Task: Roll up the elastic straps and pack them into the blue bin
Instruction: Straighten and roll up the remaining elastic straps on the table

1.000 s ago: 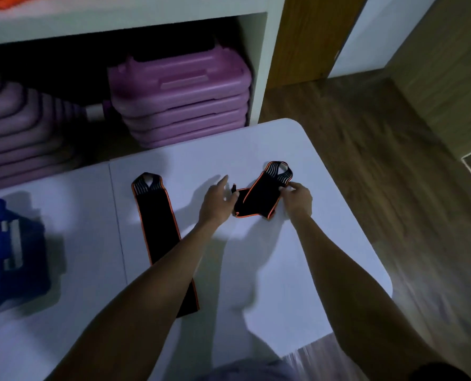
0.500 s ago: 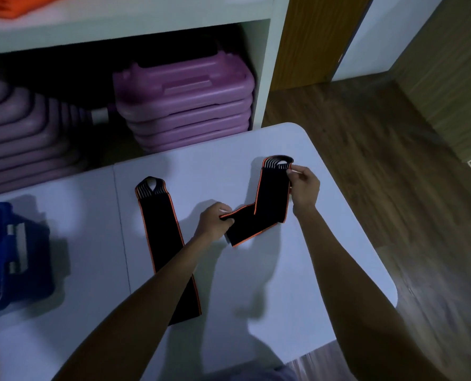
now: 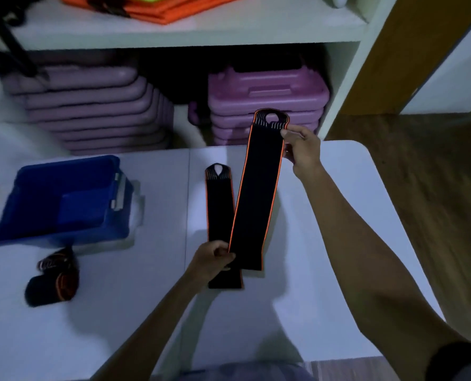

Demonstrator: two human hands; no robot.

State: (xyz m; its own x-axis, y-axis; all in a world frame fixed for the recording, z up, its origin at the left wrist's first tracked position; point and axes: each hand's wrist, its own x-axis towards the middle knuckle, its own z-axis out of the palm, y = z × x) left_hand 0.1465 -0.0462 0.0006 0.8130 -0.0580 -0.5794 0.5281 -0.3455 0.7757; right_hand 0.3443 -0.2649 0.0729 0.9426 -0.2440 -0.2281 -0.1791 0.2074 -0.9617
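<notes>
The bent strap (image 3: pixel 259 188) is now pulled straight. My left hand (image 3: pixel 212 259) grips its bottom and my right hand (image 3: pixel 301 149) pinches its top. I think rolling comes next.

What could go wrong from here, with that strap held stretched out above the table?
1. The held strap is pinched only at its ends by the left hand and right hand. If one slips, it may fall across the flat strap beneath, and the two could tangle.
2. The rolled strap lies on the table outside the blue bin. It might unroll before it gets packed.
</notes>
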